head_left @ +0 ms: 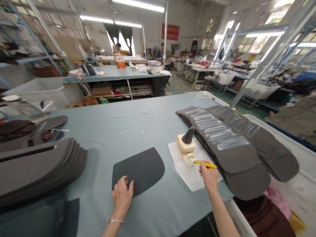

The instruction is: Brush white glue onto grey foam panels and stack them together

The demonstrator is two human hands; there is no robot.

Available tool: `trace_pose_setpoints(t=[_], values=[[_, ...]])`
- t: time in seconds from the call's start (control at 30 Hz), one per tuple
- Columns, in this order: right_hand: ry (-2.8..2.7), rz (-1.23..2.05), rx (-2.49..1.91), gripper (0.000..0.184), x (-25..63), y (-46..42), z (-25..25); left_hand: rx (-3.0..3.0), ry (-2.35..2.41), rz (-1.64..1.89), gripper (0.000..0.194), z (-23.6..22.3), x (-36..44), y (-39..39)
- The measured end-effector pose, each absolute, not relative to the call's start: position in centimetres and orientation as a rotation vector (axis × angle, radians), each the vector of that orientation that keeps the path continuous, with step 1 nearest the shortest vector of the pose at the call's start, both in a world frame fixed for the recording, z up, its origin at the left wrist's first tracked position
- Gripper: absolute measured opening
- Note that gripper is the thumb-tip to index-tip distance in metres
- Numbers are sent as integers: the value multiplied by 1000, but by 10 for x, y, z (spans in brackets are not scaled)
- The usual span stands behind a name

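My left hand (122, 195) lies flat, fingers spread, on the near edge of a dark grey cut piece (139, 169) on the grey-blue table (128, 128). My right hand (209, 173) pinches a yellow-handled brush (205, 163), whose tip reaches into a cream glue pot (185, 148) with a dark cone-shaped cap. The pot stands on a white sheet (191, 174).
Overlapping rows of dark pieces with shiny glue strips (229, 141) fan out to the right. A thick stack of dark pieces (37, 168) lies at the left. Beyond are other workbenches (116, 74), shelving, white bins (259, 90) and a person far back.
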State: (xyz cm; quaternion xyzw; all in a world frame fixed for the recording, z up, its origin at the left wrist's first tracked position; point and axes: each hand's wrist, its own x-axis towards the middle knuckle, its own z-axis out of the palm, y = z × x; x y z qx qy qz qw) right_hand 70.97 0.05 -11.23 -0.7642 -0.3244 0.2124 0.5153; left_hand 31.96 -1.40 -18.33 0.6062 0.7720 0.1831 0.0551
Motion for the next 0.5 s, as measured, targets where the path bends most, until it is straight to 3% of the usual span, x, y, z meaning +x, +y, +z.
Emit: trace_pose_setpoints(t=[0.37, 0.5], values=[[-892, 485, -1923, 44, 703, 18, -131, 1405, 2012, 635, 31, -175, 312, -52], [-904, 487, -1957, 35, 709, -3, -120, 1309, 1997, 705, 33, -177, 304, -70]])
